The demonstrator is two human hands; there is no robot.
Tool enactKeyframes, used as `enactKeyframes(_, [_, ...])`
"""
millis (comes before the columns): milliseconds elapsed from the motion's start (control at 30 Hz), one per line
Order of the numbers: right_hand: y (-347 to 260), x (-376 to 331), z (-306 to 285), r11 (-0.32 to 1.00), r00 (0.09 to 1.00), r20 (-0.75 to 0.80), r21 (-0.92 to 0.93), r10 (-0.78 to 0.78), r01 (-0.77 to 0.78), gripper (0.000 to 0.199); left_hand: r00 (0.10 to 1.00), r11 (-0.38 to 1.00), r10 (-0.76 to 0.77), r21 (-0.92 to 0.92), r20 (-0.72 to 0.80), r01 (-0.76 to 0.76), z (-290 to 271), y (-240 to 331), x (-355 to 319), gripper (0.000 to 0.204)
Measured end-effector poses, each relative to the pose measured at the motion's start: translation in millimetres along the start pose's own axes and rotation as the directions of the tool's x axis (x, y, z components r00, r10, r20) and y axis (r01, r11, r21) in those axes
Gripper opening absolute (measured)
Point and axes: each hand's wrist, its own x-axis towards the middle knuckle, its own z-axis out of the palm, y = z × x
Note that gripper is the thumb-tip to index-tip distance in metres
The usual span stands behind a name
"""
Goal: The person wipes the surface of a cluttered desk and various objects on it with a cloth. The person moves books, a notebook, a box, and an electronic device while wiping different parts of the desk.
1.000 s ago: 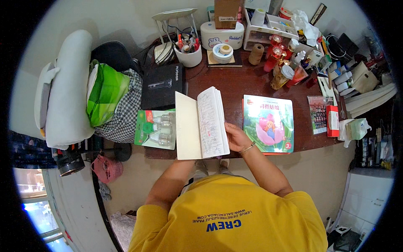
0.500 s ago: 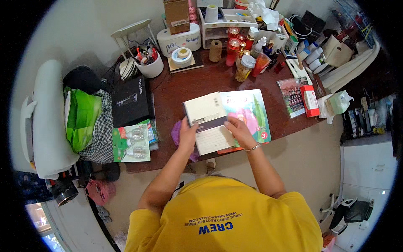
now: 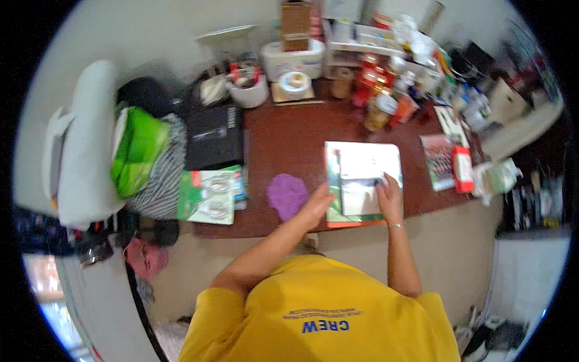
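Observation:
A cream notebook with a dark band (image 3: 362, 172) lies on a larger colourful book (image 3: 333, 163), whose edges show around it near the front of the desk. My right hand (image 3: 391, 202) grips the notebook by its right side, thumb on the cover. Beside the book's lower left edge is my left hand (image 3: 316, 206), fingers stretched out and fingertips close to the edge; blur hides whether they touch. A crumpled purple cloth (image 3: 286, 196) rests on the desk left of that hand.
Left on the brown desk (image 3: 283, 133) are a black box (image 3: 214, 136) and a green blister pack (image 3: 208, 197). Bottles and jars (image 3: 380, 111) crowd the back right. A photo sheet (image 3: 438, 161) and red-and-white box (image 3: 462, 169) sit at the right edge.
The notebook has moved right and down onto the colourful book. My left hand has let go of it and shifted to the book's left side. The purple cloth is uncovered; the view has shifted.

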Motion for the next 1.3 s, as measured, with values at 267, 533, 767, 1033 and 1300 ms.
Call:
enactKeyframes(267, [-5.7, -20.5, 42.1, 0.805, 0.950, 0.024, -0.525, -0.310, 0.276, 0.035, 0.922, 0.946, 0.319, 0.132, -0.218, -0.296, -67.0, 1.8, -15.0, 0.056])
enactKeyframes(533, [-70.7, -1.6, 140.2, 0.968, 0.959, 0.140, 0.090, -0.245, 0.234, 0.026, 0.458, 0.749, 0.661, 0.564, -0.594, -0.348, -245.6, 66.1, -101.1, 0.042])
enactKeyframes(767, [-142.9, 14.6, 276.6, 0.920, 0.870, 0.483, 0.378, -0.103, -0.101, 0.036, 0.455, 0.790, 0.574, 0.606, -0.681, -0.090, -361.5, 95.2, -114.7, 0.052])
enactKeyframes(1033, [-133.9, 55.9, 367.2, 0.949, 0.887, 0.462, 0.269, 0.022, -0.164, 0.042, 0.681, 0.769, 0.414, 0.632, -0.604, 0.093, -389.6, 126.6, -88.7, 0.050])
enactKeyframes(1300, [-187.1, 40.7, 351.5, 0.930, 0.856, 0.486, 0.202, 0.176, -0.306, 0.047, 0.653, 0.870, 0.356, 0.492, -0.669, 0.029, -389.8, 139.3, -83.0, 0.048])
